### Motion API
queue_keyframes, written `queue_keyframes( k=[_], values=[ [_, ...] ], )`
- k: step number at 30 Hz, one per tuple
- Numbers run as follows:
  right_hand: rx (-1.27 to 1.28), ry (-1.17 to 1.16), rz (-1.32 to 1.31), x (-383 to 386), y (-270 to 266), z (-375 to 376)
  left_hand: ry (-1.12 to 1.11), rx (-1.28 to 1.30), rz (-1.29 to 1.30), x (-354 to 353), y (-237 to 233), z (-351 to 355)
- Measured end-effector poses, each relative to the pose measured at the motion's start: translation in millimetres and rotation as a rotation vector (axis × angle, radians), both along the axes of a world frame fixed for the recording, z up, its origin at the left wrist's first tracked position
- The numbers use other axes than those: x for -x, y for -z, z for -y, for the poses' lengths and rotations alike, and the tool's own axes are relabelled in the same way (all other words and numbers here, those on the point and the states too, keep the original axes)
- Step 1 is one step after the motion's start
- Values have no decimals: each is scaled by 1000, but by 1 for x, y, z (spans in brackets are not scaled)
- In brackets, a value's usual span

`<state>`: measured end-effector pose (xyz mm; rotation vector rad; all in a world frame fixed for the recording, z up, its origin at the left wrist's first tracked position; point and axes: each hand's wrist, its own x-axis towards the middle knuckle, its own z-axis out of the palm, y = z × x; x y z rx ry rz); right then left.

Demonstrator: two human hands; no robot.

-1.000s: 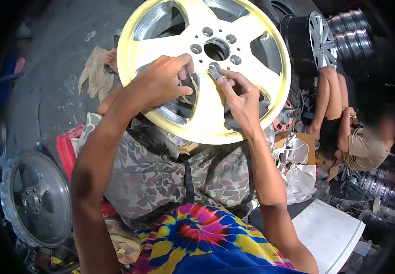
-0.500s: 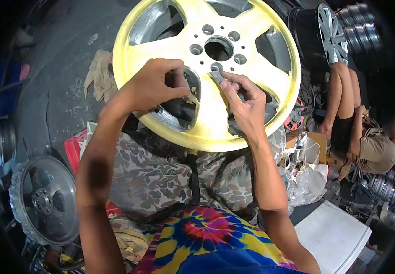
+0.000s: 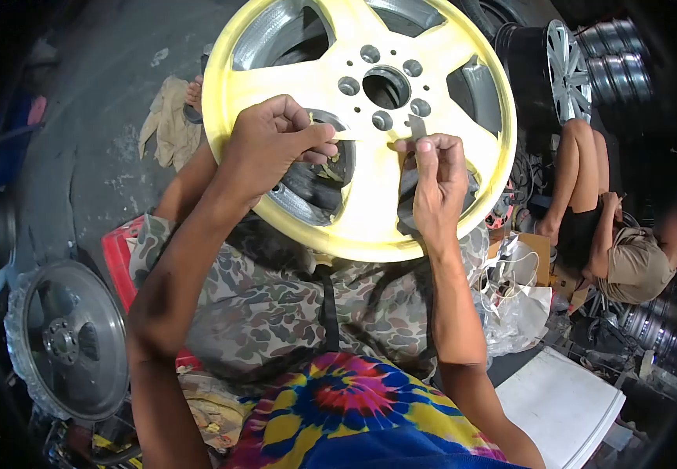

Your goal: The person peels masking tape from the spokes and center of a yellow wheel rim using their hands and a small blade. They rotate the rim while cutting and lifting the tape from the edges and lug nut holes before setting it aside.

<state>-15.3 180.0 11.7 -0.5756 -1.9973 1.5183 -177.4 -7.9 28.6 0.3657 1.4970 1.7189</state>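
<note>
A wheel rim sits in front of me, its face and spokes covered in pale yellow masking tape, with bare grey metal showing inside the openings. My left hand is closed in a pinch over the lower-left opening. From its fingertips a narrow strip of yellow tape reaches toward the spoke. Between the thumb and fingers of my right hand is a thin grey blade, pointing up near the bolt holes. That hand is over the lower-right side of the rim, beside the lower spoke.
A bare rim with plastic around its edge stands at left. To the right are a cardboard box, a white panel and a seated person. Several rims stand at upper right. A beige cloth lies on the floor.
My left hand has moved slightly up and now has a tape strip stretching from its fingertips. My right hand has shifted right, turning the blade more upright and away from the spoke.
</note>
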Motion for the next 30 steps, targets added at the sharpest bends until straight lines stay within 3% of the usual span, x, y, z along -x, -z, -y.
queue_keyframes(
  k=[3,5,7,9,14,18,20,22,24,25,30],
  values=[
    [-194,31,27,-5,5,-2,-12,1,-4,-2,9,3],
    [-403,-52,-131,-4,7,2,-7,-13,15,-3,15,4],
    [-399,-104,-169,-1,2,5,-50,-24,17,-6,20,2],
    [-631,-231,-146,1,0,2,-50,-8,17,-8,19,1],
    [-810,-321,93,5,-14,14,-47,-24,-9,-6,28,0],
    [-694,-305,141,4,-13,15,-3,167,-248,-8,24,0],
    [-576,-188,161,9,-2,10,17,206,-361,-10,27,-3],
    [-456,-160,177,11,-6,3,-39,301,-737,-9,38,-4],
    [-210,-108,221,11,-12,-5,-5,302,-614,-11,23,-8],
    [-215,-113,221,12,-15,-9,34,300,-492,-12,18,-10],
    [-300,-225,242,20,-23,-15,98,238,-379,-8,38,-24]
  ],
)
